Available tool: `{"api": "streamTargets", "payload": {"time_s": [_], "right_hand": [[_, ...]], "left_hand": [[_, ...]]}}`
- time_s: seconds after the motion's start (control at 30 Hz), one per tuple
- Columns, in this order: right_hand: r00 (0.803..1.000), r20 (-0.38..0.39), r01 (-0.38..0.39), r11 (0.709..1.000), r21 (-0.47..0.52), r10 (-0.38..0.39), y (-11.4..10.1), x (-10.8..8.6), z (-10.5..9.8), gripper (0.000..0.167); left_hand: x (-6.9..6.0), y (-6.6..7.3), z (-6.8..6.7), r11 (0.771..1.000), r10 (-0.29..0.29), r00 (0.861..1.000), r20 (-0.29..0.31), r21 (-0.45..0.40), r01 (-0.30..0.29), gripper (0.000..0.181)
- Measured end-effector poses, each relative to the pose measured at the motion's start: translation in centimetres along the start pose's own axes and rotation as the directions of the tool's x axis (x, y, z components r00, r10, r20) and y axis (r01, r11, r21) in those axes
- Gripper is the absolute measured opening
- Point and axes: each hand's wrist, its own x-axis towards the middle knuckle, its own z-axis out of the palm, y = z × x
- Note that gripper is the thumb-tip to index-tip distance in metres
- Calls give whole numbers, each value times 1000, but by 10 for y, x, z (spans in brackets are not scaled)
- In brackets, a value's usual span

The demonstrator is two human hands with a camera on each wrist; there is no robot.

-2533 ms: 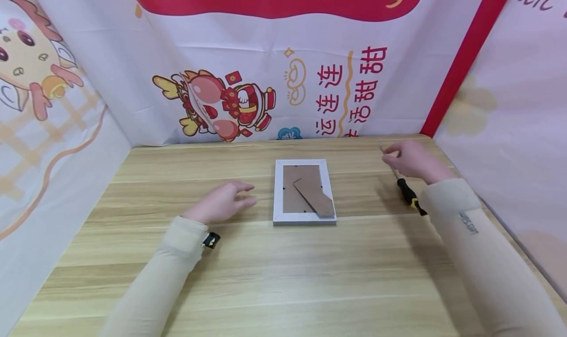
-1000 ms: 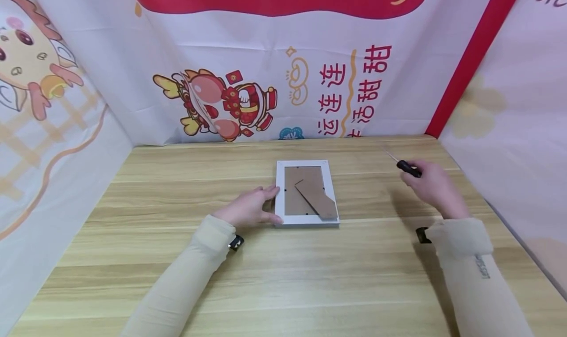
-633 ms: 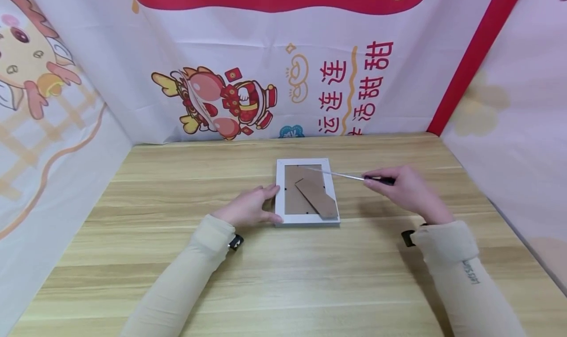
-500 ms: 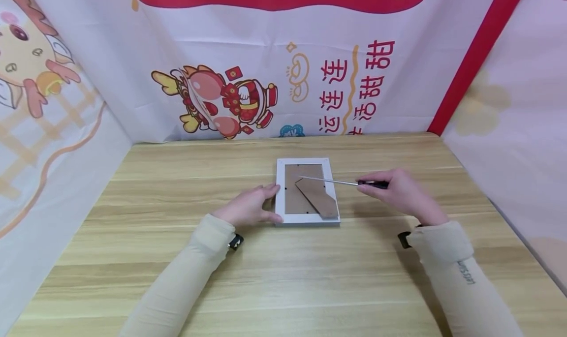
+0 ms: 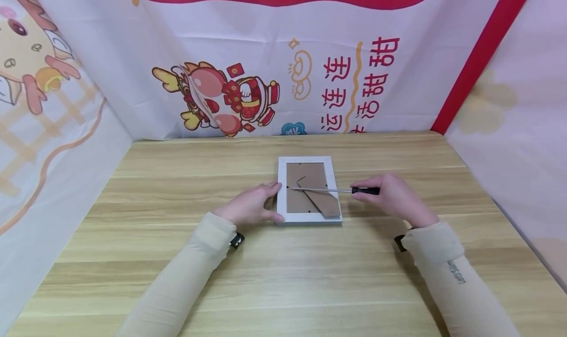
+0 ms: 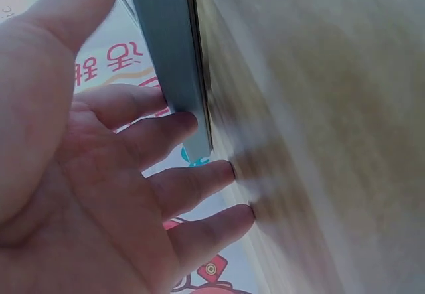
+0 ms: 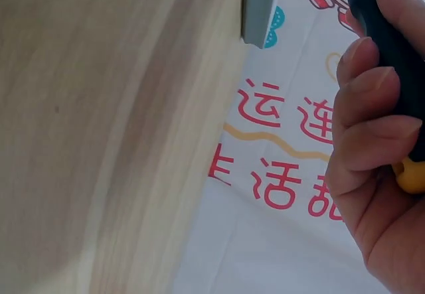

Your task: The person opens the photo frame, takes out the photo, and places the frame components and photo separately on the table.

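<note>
White-edged rectangular photo frame (image 5: 299, 201) lying back-up on the pale wood-grain table (image 5: 266, 278), its front hidden.
Straight fingers of the person's left hand (image 5: 248, 206) touch its left side, that grip wrapped round nothing; the left wrist view cuts off the thumb. The right hand's (image 5: 398, 199) grip curls round a slim metal screwdriver with a black-and-yellow handle (image 5: 364, 191), covering part of it. Its shaft, mostly cropped from the right wrist view, crosses over the slanted brown support leg (image 5: 325, 206); whether the tip touches the brown backboard (image 5: 294, 174) is hard to tell.
</note>
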Motion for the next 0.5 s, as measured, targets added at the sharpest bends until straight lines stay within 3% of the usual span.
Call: {"api": "streamTargets", "payload": {"time_s": [0.13,0.5], "right_hand": [[1000,7,-24,1000,-7,24,1,1,3,32],[999,35,10,1000,10,-10,5,3,9,29]], "left_hand": [[2,0,1,1000,20,1000,-2,21,-20,105],[4,0,4,999,18,1000,-12,31,-17,105]]}}
